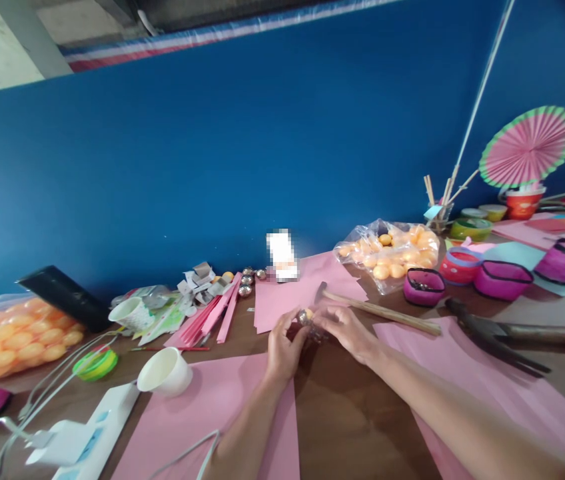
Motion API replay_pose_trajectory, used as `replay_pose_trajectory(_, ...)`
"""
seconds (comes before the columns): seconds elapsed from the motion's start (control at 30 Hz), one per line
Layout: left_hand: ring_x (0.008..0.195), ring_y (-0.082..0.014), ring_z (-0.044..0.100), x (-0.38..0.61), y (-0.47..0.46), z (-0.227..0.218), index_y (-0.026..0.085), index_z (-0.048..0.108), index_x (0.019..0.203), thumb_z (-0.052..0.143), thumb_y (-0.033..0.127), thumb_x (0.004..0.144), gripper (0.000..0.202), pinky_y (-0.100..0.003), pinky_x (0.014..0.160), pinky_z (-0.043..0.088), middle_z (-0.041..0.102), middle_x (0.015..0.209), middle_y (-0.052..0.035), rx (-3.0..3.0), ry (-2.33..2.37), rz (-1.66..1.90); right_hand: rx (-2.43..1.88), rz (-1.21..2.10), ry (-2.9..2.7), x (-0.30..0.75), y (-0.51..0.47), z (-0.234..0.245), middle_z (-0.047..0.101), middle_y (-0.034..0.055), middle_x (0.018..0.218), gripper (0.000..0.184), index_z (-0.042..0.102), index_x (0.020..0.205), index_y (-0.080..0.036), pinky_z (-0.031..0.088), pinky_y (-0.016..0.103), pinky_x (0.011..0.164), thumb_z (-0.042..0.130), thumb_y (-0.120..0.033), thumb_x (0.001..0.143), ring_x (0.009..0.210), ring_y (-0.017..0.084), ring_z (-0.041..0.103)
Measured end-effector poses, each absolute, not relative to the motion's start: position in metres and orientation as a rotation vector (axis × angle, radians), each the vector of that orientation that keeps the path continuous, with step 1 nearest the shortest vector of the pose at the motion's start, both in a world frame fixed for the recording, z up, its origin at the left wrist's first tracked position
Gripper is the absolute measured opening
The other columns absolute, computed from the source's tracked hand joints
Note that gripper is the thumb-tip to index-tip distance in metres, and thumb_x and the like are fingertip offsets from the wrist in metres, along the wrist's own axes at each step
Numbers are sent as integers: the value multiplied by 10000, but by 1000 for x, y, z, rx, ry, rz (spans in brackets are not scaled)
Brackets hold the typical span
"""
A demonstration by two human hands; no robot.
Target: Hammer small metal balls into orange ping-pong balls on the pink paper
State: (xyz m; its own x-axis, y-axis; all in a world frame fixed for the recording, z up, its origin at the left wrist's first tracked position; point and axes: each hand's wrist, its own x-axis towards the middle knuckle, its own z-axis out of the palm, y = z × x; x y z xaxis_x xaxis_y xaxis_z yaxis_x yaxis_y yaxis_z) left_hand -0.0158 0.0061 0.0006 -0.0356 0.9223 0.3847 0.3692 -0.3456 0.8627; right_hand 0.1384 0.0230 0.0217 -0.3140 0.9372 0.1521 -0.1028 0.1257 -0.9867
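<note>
While both hands pinch it at mid-table, left hand (285, 347) and right hand (342, 328) closed on the small shiny ball (305, 315) beside the hammer (377, 309), grip firmly, work above the pink paper (282, 300), keep fingertips steady.

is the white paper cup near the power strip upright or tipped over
Tipped over. The white paper cup lies on its side on the pink paper sheet, its open mouth facing left toward the power strip.
</note>
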Motion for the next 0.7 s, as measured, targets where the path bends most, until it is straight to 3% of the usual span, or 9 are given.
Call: replay_pose_trajectory(0.7,975,-195,545,-15,6,2,215,565,1083,593,204,715,370,-346,876,410,593,1045,-53,1800,1373,1382,-896,1385,-1459,139,22,22,547,-4,664,255,586,681,-155,360,253,607,583,-407,718,614,116,462)
